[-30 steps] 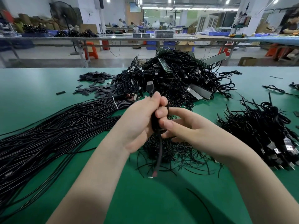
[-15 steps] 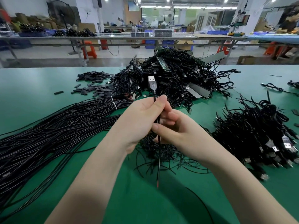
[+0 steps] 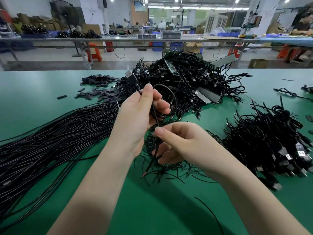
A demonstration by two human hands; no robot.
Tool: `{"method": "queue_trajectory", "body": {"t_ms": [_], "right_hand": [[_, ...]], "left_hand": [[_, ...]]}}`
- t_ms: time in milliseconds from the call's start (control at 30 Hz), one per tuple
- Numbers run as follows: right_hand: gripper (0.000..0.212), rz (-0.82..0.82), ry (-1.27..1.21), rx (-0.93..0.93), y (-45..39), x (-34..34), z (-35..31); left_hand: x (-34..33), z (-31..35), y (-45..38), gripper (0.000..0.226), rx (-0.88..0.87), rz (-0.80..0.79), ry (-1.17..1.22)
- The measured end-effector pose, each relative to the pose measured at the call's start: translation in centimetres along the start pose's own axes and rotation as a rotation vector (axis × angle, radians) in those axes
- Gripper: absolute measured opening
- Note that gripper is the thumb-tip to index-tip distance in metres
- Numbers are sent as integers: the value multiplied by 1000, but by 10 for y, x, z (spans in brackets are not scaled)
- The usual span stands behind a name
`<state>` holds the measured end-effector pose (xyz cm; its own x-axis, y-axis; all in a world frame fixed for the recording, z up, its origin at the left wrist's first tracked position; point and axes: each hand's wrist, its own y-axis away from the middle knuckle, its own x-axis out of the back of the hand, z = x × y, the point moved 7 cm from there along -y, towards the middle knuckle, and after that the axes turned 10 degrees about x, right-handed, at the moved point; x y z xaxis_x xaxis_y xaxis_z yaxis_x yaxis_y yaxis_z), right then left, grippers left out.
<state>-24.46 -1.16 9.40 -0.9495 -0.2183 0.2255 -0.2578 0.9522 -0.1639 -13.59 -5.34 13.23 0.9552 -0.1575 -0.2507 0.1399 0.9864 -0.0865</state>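
Observation:
My left hand (image 3: 137, 116) grips a thin black USB cable (image 3: 171, 96) that loops round its fingers. The cable's USB plug (image 3: 131, 78) sticks up past my thumb, tilted left. Just below, my right hand (image 3: 184, 145) pinches the same cable's tail between thumb and forefinger. The tail's free end (image 3: 144, 174), with a red tip, hangs down over the green table (image 3: 42, 92). Both hands are held above a small heap of short black cables (image 3: 171, 168).
A long bundle of black cables (image 3: 50, 145) stretches across the left. A tall tangled pile of cables and grey strips (image 3: 186, 82) sits behind my hands. Coiled USB cables (image 3: 271, 145) lie at the right, small black sleeves (image 3: 98, 92) at the back left.
My hands have drawn apart: the right one slid down along the cable's tail. The cable now forms a loop round my left fingers, and the plug has tilted left.

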Motion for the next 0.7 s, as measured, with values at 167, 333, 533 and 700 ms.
{"method": "queue_trajectory", "body": {"t_ms": [167, 333, 533, 700], "right_hand": [[29, 27, -32, 67, -2, 3, -6], [34, 60, 17, 139, -5, 7, -7], [33, 69, 125, 54, -1, 12, -4], [84, 382, 400, 179, 6, 35, -15]], "left_hand": [[-2, 2, 2, 32, -12, -11, -5], [-8, -1, 4, 33, 8, -47, -32], [-7, -6, 0, 32, -24, -20, -168], [-2, -3, -1, 31, -144, 110, -618]]}}
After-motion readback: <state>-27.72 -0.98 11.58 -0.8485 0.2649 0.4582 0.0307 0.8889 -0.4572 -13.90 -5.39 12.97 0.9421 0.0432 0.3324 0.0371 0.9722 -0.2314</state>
